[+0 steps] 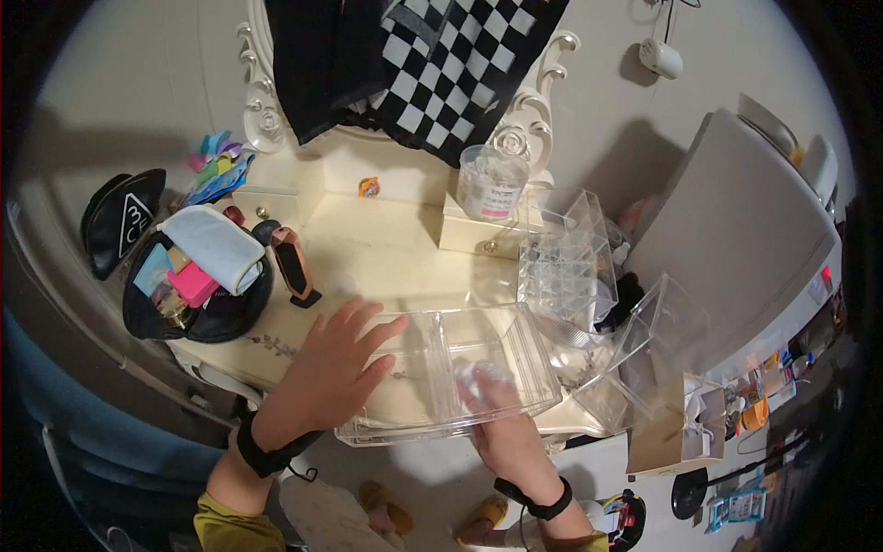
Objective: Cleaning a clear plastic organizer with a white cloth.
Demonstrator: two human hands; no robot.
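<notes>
In front of me, a clear plastic organizer tray (434,342) with a divider is tilted at the near edge of the cream dressing table (368,248). My left hand (340,363) is at the tray's left side, fingers spread, the thumb over its edge. My right hand (506,432) is at the tray's right part, its fingers pressing a white wad (486,379), perhaps a wipe, against the clear plastic. The wad is blurred, and whether the fingers are inside or behind the wall is hard to tell.
At left, a black bag (147,308) holds a pale cloth (213,241) and pink items. A rose-gold bottle (292,267) stands beside it. At right are a clear compartment organizer (566,267), a clear tub (494,179), a clear box (648,345) and a cardboard box (658,442).
</notes>
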